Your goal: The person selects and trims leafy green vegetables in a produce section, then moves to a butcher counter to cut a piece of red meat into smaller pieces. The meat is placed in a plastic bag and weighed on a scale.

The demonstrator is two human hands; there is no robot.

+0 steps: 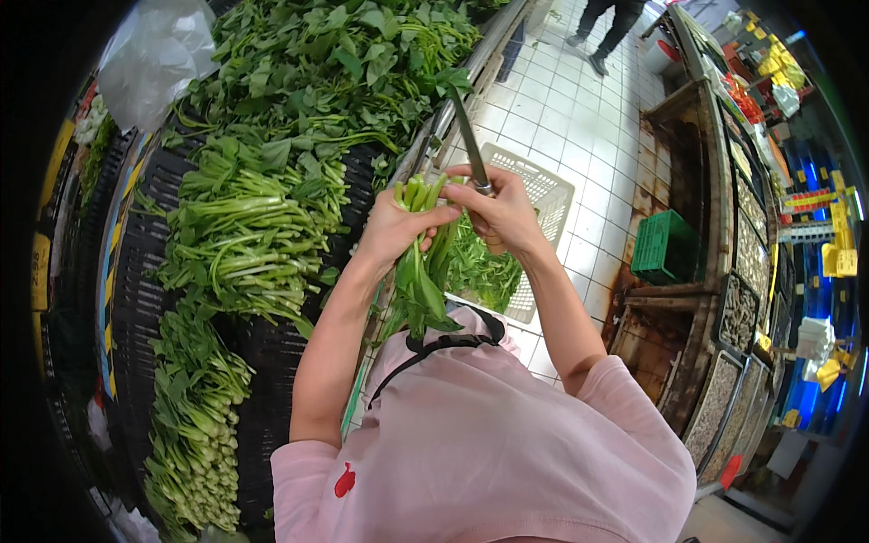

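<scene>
My left hand (388, 227) grips a bunch of leafy green vegetables (422, 288), cut stem ends up and leaves hanging toward my shirt. In my right hand (506, 207) is a knife (467, 132), its blade pointing up and away from me. The right thumb and fingertips are at the stem ends, beside the left thumb. Below both hands, on the floor, stands a beige plastic crate (558, 186) with loose greens (483, 261) inside, partly hidden by my hands and the bunch.
Stacked stem greens (251, 231), leafy greens (326, 68) and shorter bunches (197, 434) lie on a black slatted display (139, 271) at left. A plastic bag (156, 61) hangs there. Right are a green crate (660, 248) and trays of goods (738, 309). A person (607, 30) stands in the tiled aisle.
</scene>
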